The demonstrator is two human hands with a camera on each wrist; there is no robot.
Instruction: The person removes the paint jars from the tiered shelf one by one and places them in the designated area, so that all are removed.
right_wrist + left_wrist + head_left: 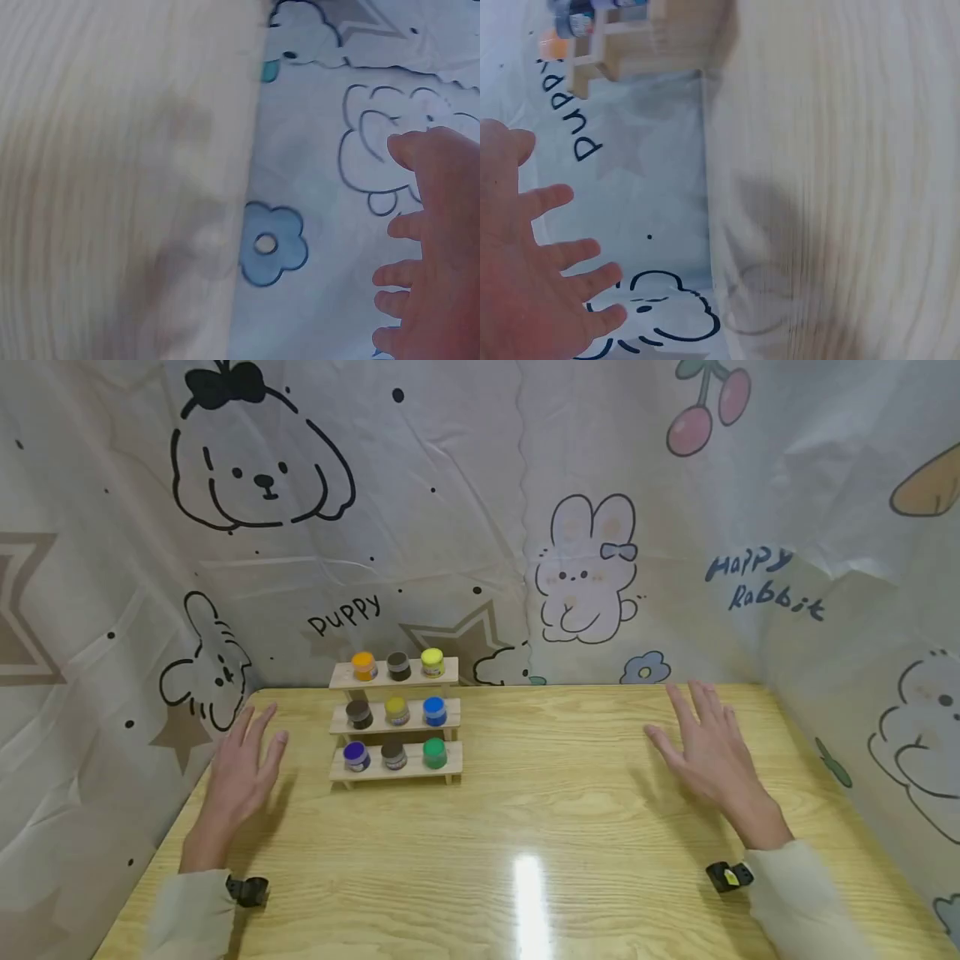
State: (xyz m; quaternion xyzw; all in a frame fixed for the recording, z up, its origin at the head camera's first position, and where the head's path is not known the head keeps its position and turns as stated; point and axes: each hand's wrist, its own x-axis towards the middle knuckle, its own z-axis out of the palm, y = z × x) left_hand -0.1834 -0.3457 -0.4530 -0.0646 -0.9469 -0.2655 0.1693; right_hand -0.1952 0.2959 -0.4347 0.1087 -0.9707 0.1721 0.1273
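1. The table [555,793] looks like smooth, grained wood, glossy enough to mirror a bright streak;
2. the tiered rack [378,720] looks like bare wood, matt;
3. the jars [397,710] appear plastic, smooth-lidded;
4. the printed sheet [450,527] is creased, faintly sheened, cloth or plastic, uncertain which;
5. the sleeves [191,914] look like matt cloth.

Left of centre in the frame, I log a pale-wood rack [416,718] with jars [397,711]: orange, near-black, yellow above; dark brown, mustard, blue mid; purple, dark brown, green below. Table [555,777]: yellow wood grain. Backdrop cloth [465,535]: whitish, cartoon prints, pink cherries [690,431] upper right. My sleeves [191,914]: cream.
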